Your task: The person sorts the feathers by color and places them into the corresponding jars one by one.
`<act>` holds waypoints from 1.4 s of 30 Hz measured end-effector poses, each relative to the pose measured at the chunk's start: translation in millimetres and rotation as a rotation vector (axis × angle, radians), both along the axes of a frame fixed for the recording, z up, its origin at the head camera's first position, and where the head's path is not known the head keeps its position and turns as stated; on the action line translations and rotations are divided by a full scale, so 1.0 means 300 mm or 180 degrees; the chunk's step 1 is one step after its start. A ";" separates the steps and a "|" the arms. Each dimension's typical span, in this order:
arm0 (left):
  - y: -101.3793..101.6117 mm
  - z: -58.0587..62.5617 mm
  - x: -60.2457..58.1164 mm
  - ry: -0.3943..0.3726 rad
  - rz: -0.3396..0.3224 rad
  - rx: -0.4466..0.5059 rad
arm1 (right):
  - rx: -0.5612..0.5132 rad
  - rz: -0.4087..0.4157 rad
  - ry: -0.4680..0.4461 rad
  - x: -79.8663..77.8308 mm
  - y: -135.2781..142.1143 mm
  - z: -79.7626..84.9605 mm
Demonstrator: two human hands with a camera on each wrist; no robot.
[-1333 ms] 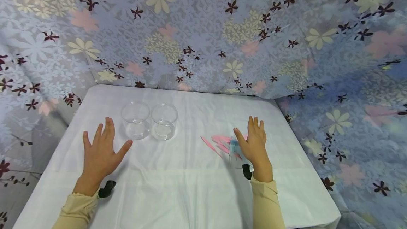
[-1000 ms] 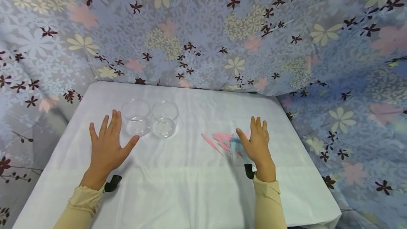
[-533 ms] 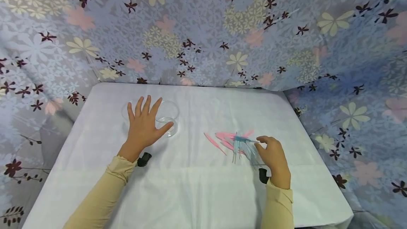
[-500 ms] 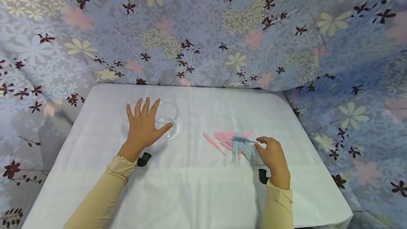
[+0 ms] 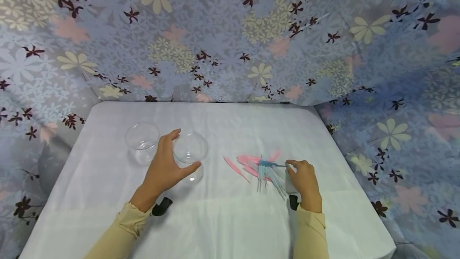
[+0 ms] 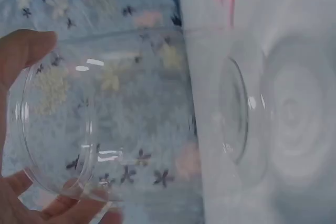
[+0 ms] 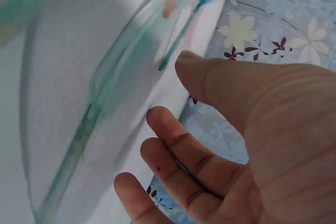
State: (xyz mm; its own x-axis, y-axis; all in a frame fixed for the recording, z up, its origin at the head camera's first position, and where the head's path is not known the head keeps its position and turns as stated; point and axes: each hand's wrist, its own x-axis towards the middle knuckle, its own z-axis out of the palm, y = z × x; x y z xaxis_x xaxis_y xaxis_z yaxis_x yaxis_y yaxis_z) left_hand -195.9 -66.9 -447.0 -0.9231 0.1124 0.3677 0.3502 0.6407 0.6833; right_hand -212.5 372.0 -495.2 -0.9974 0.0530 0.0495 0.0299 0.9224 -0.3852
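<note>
- Grip, left: left hand (image 5: 161, 169) clamped on a clear cup (image 5: 191, 157), thumb and fingers on opposite sides near its rim.
- Grip, right: right hand (image 5: 305, 181), thumb and fingers apart, nothing seen between; well right of the clear cup.
- Clear cup: the landmark, mouth up; whether its base touches the white cloth (image 5: 223, 227), cannot tell.
- Second cup (image 5: 142, 148): one, clear, upright, just left of the clear cup.
- Blue pieces (image 5: 266, 163): translucent, right of the clear cup, end just beside the right fingertips.
- Pink pieces (image 5: 248, 158): several, right of the clear cup, partly under the blue.
- Handling, as judged: light, even pressure at the rim, cup kept level; pinch one blue end squarely, lift without dragging the pink.
- Brands, labels, writing: none legible.
</note>
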 end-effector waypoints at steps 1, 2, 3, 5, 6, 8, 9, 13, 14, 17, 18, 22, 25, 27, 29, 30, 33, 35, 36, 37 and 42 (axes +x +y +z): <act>0.010 -0.007 0.021 -0.0110 -0.0071 0.0168 | 0.0006 0.0008 0.0012 0.001 0.000 -0.005; 0.019 -0.015 0.039 -0.0211 -0.0131 0.0306 | 0.0013 0.0009 0.0005 0.003 0.000 -0.009; 0.025 -0.026 0.054 -0.0302 -0.0178 0.0416 | 0.0013 0.0005 -0.0005 0.004 0.000 -0.014; 0.033 -0.050 0.077 -0.0448 -0.0251 0.0584 | -0.0004 -0.0026 -0.0062 0.009 -0.002 -0.023; 0.036 -0.062 0.086 -0.0509 -0.0279 0.0638 | -0.0024 -0.0053 -0.0110 0.013 -0.003 -0.027; 0.038 -0.084 0.102 -0.0611 -0.0316 0.0704 | -0.0070 -0.0099 -0.0201 0.019 -0.006 -0.033; 0.038 -0.092 0.108 -0.0651 -0.0336 0.0724 | -0.0092 -0.0119 -0.0230 0.021 -0.006 -0.037; 0.037 -0.106 0.121 -0.0722 -0.0384 0.0721 | -0.0138 -0.0162 -0.0248 0.027 -0.006 -0.046; 0.037 -0.106 0.122 -0.0735 -0.0394 0.0721 | -0.0144 -0.0171 -0.0238 0.027 -0.006 -0.049; 0.036 -0.106 0.121 -0.0796 -0.0411 0.0700 | -0.0168 -0.0193 -0.0208 0.027 -0.006 -0.051; 0.036 -0.107 0.120 -0.0815 -0.0410 0.0692 | -0.0183 -0.0201 -0.0214 0.027 -0.005 -0.050; 0.036 -0.115 0.111 -0.0781 -0.0376 0.0645 | -0.0258 -0.0176 -0.0263 0.031 0.002 -0.045; 0.035 -0.121 0.099 -0.0686 -0.0353 0.0618 | -0.0400 -0.0128 -0.0178 0.036 0.003 -0.016; 0.033 -0.123 0.092 -0.0655 -0.0343 0.0615 | -0.0494 -0.0084 0.0012 0.040 -0.004 0.017; 0.031 -0.124 0.087 -0.0652 -0.0331 0.0615 | -0.0561 -0.0005 0.0309 0.039 -0.020 0.059; 0.030 -0.123 0.085 -0.0664 -0.0321 0.0616 | -0.0579 0.0039 0.0472 0.037 -0.030 0.082; 0.026 -0.122 0.081 -0.0680 -0.0302 0.0627 | -0.0693 0.0248 0.0907 0.025 -0.069 0.158; 0.025 -0.121 0.078 -0.0697 -0.0302 0.0635 | -0.0780 0.0442 0.1133 0.015 -0.108 0.215; 0.025 -0.121 0.076 -0.0706 -0.0306 0.0645 | -0.0838 0.0549 0.1210 0.010 -0.130 0.245; 0.025 -0.121 0.074 -0.0715 -0.0312 0.0652 | -0.0892 0.0670 0.1263 0.006 -0.155 0.273; 0.027 -0.123 0.065 -0.0759 -0.0339 0.0711 | -0.1158 0.1295 0.1268 -0.004 -0.299 0.398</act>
